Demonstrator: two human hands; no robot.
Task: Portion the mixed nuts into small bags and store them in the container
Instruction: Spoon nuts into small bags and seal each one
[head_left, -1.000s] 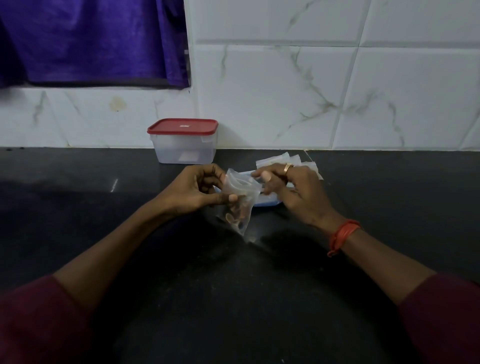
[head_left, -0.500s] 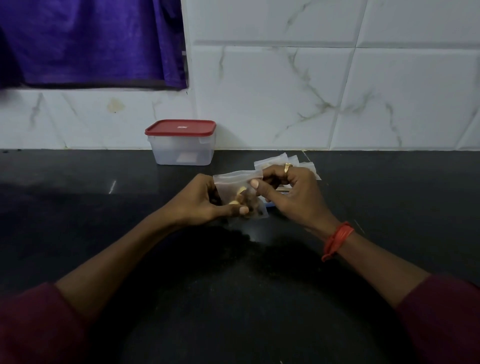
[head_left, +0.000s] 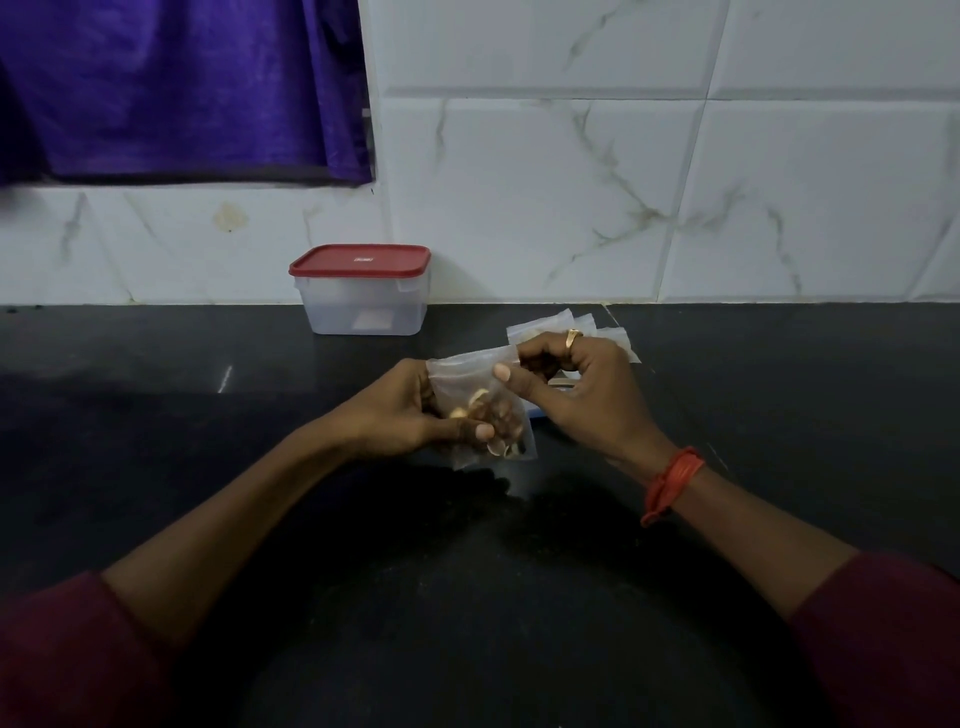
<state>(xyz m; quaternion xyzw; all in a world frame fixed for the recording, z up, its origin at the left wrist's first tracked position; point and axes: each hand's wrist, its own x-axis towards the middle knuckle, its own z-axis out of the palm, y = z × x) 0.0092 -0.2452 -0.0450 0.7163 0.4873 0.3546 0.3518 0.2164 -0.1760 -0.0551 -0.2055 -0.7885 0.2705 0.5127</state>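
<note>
A small clear bag (head_left: 470, 382) with mixed nuts in its lower half hangs just above the black counter. My left hand (head_left: 400, 410) grips its left side, thumb across the nuts. My right hand (head_left: 571, 389) pinches the bag's top right edge between thumb and fingers. A translucent container (head_left: 363, 306) with a red lid, shut, stands against the wall behind the hands. Several empty clear bags (head_left: 587, 327) lie behind my right hand. A blue-rimmed dish (head_left: 537, 413) is mostly hidden under that hand.
The black counter (head_left: 156, 415) runs left to right and meets a white marble-tiled wall (head_left: 675, 182). A purple cloth (head_left: 182, 88) hangs at the upper left above the counter.
The bag went from slanted and open to upright. My right hand moved to pinch its top edge, and my left thumb slid down over the nuts.
</note>
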